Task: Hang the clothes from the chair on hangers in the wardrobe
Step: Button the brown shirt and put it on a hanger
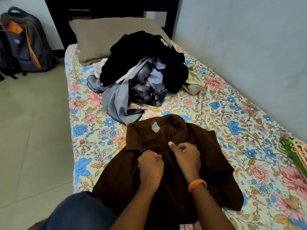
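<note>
Both hands are bunched up on the brown shirt's front, just below the collar: left hand (150,170) pinching the placket, right hand (186,156) gripping the cloth beside it, thumb up. The brown shirt (166,180) lies flat on the bed (232,123), collar at the far end. The hangers (297,150) sit off right, nearer the right hand, so I'd guess that's the reach.

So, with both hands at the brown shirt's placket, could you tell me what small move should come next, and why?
Probably finish working the button: both hands, left and right, pinch the brown shirt at its front, flat on the bed. The hangers lie untouched at the right edge, so hanging likely follows.
</note>
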Motion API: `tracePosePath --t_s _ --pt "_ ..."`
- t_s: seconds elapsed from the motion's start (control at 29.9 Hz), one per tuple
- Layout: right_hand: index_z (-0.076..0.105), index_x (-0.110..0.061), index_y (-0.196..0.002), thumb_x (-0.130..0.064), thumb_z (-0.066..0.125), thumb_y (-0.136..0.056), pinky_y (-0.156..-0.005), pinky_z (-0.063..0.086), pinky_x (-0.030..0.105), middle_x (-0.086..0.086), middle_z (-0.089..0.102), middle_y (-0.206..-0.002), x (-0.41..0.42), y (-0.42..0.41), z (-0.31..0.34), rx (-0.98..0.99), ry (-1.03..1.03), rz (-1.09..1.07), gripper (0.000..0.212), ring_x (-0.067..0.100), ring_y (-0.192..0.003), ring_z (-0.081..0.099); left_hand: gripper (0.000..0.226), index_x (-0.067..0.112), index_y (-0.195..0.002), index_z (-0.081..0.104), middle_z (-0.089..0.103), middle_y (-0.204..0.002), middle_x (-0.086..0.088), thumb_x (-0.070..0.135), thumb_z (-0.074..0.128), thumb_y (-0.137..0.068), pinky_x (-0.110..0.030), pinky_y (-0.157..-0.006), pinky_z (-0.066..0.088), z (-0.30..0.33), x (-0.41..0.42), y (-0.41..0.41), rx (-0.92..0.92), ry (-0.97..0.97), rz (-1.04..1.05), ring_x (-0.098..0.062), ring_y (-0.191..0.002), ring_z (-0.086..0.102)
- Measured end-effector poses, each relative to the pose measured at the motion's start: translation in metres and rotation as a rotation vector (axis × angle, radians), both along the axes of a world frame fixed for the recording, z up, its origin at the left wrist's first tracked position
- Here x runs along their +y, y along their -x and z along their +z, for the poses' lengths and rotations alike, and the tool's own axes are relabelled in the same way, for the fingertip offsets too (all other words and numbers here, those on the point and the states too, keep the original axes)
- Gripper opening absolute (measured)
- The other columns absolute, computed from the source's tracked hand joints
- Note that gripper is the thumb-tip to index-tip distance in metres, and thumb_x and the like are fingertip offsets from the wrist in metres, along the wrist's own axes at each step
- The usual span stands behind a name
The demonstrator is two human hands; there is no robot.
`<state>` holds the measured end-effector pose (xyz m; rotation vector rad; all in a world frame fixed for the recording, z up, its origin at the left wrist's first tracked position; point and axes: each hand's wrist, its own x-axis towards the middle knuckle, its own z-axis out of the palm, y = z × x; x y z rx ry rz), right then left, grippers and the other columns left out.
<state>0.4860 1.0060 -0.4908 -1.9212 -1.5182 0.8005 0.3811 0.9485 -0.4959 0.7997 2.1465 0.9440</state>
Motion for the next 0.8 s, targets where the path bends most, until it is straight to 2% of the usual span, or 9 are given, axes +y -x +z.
tracePosePath --t_s 0.1,0.17,0.23,0.33,0.4,0.5,0.6,0.7,0.8 --pt "0.072 -0.021 -0.085 -0.036 0.076 -0.083 -0.067 0.045 0.027 -0.009 0.069 -0.079 0.002 0.015 -0.003 0.044 -0.088 -0.079 0.016 0.015 -0.081 0.066 0.008 0.024 -0.084 0.064 0.069 -0.078 0.003 0.024 0.064 -0.091 -0.042 -0.069 0.061 -0.005 0.003 -0.001 -0.102 -0.079 0.139 -0.019 -0.068 0.070" --pt "0.073 -0.015 -0.109 -0.025 0.072 -0.087 -0.077 0.043 0.024 -0.003 0.071 -0.101 0.001 0.024 -0.006 0.106 -0.157 -0.114 0.024 0.011 -0.091 0.063 0.003 0.025 -0.094 0.065 0.068 -0.085 0.006 0.027 0.064 -0.092 -0.042 -0.069 0.060 -0.005 0.004 -0.003 -0.045 -0.130 0.159 -0.019 -0.071 0.070" --pt "0.070 -0.010 -0.119 -0.022 0.068 -0.091 -0.079 0.040 0.013 -0.004 0.067 -0.109 -0.001 0.029 -0.006 0.185 -0.213 -0.145 0.030 0.000 -0.088 0.055 0.005 0.025 -0.092 0.067 0.068 -0.085 0.008 0.028 0.063 -0.093 -0.039 -0.068 0.059 -0.003 0.006 -0.003 0.005 -0.188 0.149 -0.017 -0.067 0.069" --pt "0.070 -0.006 -0.116 -0.024 0.068 -0.093 -0.072 0.036 -0.002 -0.002 0.067 -0.108 -0.006 0.027 -0.011 0.283 -0.293 -0.178 0.029 -0.010 -0.085 0.053 0.011 0.026 -0.086 0.072 0.069 -0.076 0.010 0.030 0.064 -0.093 -0.037 -0.066 0.059 -0.004 0.011 0.000 0.009 -0.250 0.113 -0.015 -0.063 0.068" --pt "0.070 -0.005 -0.115 -0.024 0.069 -0.093 -0.070 0.038 0.000 0.001 0.069 -0.106 -0.006 0.020 -0.014 0.332 -0.277 -0.206 0.029 -0.009 -0.084 0.055 0.012 0.024 -0.087 0.075 0.069 -0.074 0.010 0.031 0.066 -0.092 -0.030 -0.066 0.057 -0.004 0.016 0.001 0.060 -0.249 0.026 -0.010 -0.066 0.067" --pt "0.069 -0.006 -0.114 -0.023 0.072 -0.091 -0.064 0.042 0.005 -0.011 0.064 -0.091 -0.004 0.012 -0.017 0.396 -0.191 -0.216 0.029 -0.005 -0.079 0.057 0.011 0.023 -0.088 0.074 0.071 -0.081 0.007 0.031 0.067 -0.091 -0.023 -0.063 0.046 -0.004 0.023 0.003 0.154 -0.186 -0.068 -0.010 -0.078 0.066" --pt "0.068 -0.004 -0.112 -0.025 0.074 -0.089 -0.066 0.047 0.012 -0.006 0.065 -0.088 -0.001 0.007 -0.022 0.415 -0.177 -0.200 0.032 0.002 -0.078 0.061 0.012 0.022 -0.086 0.074 0.072 -0.084 0.006 0.027 0.066 -0.092 -0.024 -0.061 0.045 -0.006 0.030 0.007 0.104 -0.118 -0.057 -0.011 -0.080 0.067" --pt "0.066 -0.008 -0.108 -0.024 0.074 -0.089 -0.061 0.046 0.008 -0.006 0.063 -0.084 -0.007 0.010 -0.023 0.367 -0.211 -0.181 0.026 0.002 -0.073 0.059 0.018 0.023 -0.086 0.073 0.071 -0.084 0.006 0.027 0.059 -0.095 -0.028 -0.064 0.050 -0.007 0.035 0.009 0.077 -0.077 -0.110 -0.014 -0.079 0.067" --pt "0.069 -0.007 -0.103 -0.017 0.074 -0.088 -0.076 0.048 0.015 -0.007 0.062 -0.091 -0.017 0.018 -0.026 0.209 -0.389 -0.040 0.018 0.005 -0.083 0.059 0.024 0.024 -0.091 0.071 0.070 -0.086 0.005 0.033 0.050 -0.098 -0.030 -0.065 0.045 -0.005 0.036 0.010 0.035 -0.052 -0.177 -0.016 -0.082 0.066"
